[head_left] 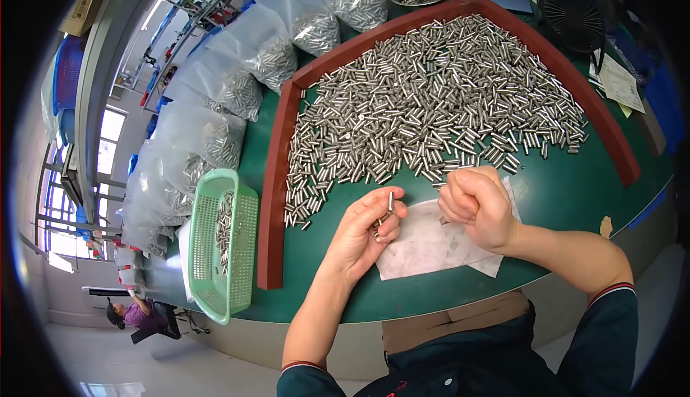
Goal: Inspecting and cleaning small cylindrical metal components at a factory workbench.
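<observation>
Left hand (pixel 357 235): fingers clamped on metal pins (pixel 391 201), above desk (pixel 575 196). Right hand (pixel 480 206): fingers curled in, any contents hidden, above white sheet (pixel 417 250). Pin pile (pixel 431 95): on desk, within red frame (pixel 272 210).

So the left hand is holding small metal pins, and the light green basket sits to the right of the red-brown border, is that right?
Not quite: the head view shows the light green basket to the left of the red-brown border. The left hand is indeed holding small metal pins.
</observation>
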Tool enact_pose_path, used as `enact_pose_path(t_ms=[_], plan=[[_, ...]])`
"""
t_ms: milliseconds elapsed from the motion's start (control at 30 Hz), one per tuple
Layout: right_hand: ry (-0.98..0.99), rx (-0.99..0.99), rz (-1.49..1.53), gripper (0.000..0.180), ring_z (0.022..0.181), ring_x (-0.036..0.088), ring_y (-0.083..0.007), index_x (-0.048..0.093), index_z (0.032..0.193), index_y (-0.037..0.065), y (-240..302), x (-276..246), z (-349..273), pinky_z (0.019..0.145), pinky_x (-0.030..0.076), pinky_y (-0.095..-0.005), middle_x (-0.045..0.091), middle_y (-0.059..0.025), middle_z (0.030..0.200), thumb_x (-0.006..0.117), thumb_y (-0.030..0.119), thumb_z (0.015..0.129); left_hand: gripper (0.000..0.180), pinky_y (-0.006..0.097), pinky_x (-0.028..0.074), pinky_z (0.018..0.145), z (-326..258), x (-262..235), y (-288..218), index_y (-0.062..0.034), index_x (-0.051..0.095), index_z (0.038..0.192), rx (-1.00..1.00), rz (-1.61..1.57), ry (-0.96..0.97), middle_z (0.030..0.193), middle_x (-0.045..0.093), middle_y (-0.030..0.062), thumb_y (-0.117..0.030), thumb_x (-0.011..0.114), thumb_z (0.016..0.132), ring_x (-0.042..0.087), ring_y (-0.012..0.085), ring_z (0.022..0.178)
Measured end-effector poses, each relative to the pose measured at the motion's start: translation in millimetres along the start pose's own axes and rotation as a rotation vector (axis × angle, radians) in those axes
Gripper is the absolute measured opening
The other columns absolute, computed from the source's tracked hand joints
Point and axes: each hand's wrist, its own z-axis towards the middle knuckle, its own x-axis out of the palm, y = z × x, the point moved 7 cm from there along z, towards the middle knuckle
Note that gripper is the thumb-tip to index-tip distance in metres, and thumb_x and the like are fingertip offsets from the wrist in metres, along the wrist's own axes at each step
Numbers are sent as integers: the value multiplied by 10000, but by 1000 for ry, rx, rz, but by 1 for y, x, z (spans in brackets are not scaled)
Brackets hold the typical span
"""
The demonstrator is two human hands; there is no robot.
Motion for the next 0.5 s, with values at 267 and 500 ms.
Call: enact_pose_path(t_ms=[267, 500], plan=[[-37, 6, -23, 395, 384, 178, -83, 259, 466, 103, 1, -2, -1, 394, 170, -243, 238, 15, 413, 350, 197, 838, 255, 199, 261, 469, -11, 1, -25, -14, 488, 979, 165, 39, -21, 679, 395, -9, -248, 454, 884, 331, 68, 547], [-34, 13, -28, 391, 389, 180, -83, 256, 464, 103, 2, -2, -1, 398, 174, -243, 239, 14, 415, 350, 190, 833, 187, 286, 381, 650, -141, -39, -166, 30, 522, 928, 1247, 1521, -1347, 806, 514, 88, -88, 388, 873, 476, 186, 712]])
